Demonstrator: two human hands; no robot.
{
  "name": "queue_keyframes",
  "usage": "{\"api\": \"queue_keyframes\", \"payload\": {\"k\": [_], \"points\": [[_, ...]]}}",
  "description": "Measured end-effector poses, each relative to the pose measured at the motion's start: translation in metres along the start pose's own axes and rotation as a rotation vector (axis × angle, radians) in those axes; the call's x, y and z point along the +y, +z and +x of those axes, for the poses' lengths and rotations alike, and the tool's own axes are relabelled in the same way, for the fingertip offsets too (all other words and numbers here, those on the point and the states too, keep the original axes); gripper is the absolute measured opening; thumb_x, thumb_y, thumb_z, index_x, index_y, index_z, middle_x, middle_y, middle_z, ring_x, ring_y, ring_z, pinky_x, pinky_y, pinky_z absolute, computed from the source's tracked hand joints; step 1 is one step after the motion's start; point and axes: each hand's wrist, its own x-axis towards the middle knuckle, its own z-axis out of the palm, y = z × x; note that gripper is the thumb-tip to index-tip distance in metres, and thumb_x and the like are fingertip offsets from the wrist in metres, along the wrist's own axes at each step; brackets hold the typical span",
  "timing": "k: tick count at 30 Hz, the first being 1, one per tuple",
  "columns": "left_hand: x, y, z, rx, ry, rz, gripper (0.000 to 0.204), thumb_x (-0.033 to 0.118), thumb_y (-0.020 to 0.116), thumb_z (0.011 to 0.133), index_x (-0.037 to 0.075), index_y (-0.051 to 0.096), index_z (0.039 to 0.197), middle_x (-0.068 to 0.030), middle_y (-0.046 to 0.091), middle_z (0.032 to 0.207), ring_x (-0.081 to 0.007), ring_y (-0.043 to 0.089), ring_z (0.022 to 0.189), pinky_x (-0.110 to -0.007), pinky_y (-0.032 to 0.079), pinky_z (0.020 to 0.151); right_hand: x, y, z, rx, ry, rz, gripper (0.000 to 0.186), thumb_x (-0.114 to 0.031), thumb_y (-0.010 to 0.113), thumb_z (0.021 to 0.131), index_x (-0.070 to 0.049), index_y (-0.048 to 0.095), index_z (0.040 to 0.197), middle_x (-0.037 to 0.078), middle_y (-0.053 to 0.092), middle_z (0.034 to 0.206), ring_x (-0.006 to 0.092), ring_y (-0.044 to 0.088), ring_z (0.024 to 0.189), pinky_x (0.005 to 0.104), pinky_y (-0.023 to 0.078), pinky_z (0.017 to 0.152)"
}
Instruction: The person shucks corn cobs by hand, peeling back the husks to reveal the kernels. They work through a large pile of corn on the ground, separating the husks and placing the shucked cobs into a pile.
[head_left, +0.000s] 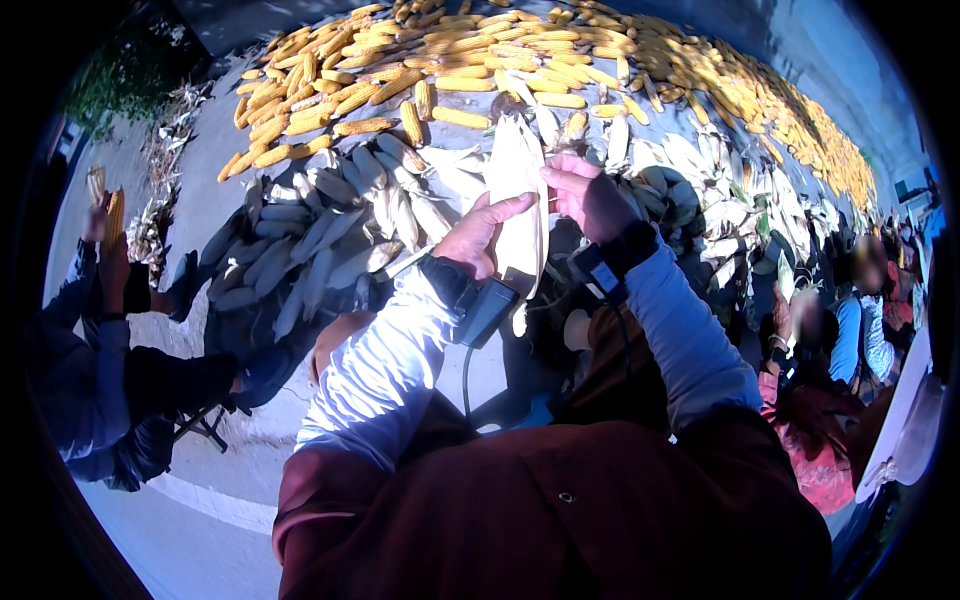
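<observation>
An ear of corn in its pale husk (517, 195) stands upright in front of me, its tip pointing away. Wrapped around its left side is my left hand (478, 238), closed, with the thumb laid across the husk. On the other side my right hand (592, 200) has its thumb and fingertips pinched at the husk's right edge. Whether any kernels are bared cannot be seen. Unhusked ears (310, 225) lie heaped on the ground just beyond and to the left of my hands.
Husked yellow ears (470, 60) spread in a wide band farther off. More pale husked-over ears and loose husks (715, 200) lie to the right. At the left, a person's hands (112, 245) hold a yellow ear. Several people (830, 330) sit close on the right.
</observation>
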Motion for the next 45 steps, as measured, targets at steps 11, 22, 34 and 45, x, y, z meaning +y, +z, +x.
{"api": "queue_keyframes", "payload": {"k": [11,22,34,45], "points": [[-0.010,-0.002,-0.004,0.051,0.027,0.003,0.055,0.031,0.066,0.079,0.008,0.043,0.124,-0.0080,0.057,0.110,-0.0206,0.055,0.099,-0.038,0.045,0.083,0.003,0.011,0.000,0.039,-0.090,-0.079,0.017,-0.018,0.056,0.086,-0.003,0.057,0.096,0.002,0.060,0.086,0.0107,0.057,0.076,0.0256,0.046,0.070],[-0.007,-0.013,0.000,-0.005,-0.103,-0.171,0.051,0.044,0.054,0.085,0.008,0.047,0.121,-0.0092,0.057,0.111,-0.0206,0.055,0.097,-0.037,0.044,0.082,0.005,0.013,-0.002,0.116,-0.199,-0.005,0.010,-0.014,0.057,0.085,-0.004,0.057,0.090,0.001,0.059,0.082,0.0107,0.057,0.076,0.0253,0.045,0.071],[0.015,-0.014,-0.008,0.110,0.136,-0.340,0.059,0.049,0.042,0.089,0.007,0.036,0.131,-0.0147,0.050,0.121,-0.0307,0.051,0.107,-0.047,0.039,0.092,-0.006,-0.013,0.006,0.072,-0.223,0.421,0.040,-0.029,0.054,0.087,-0.003,0.041,0.114,0.013,0.051,0.108,0.0242,0.051,0.102,0.0425,0.040,0.089],[0.018,-0.019,-0.010,0.193,0.189,-0.379,0.052,0.044,0.043,0.090,0.007,0.040,0.126,-0.0127,0.053,0.116,-0.0298,0.054,0.101,-0.044,0.040,0.090,0.014,0.028,-0.008,-0.173,0.074,-0.033,0.032,-0.026,0.049,0.091,-0.001,0.053,0.110,0.005,0.057,0.095,0.0130,0.054,0.087,0.0271,0.042,0.078]]}}
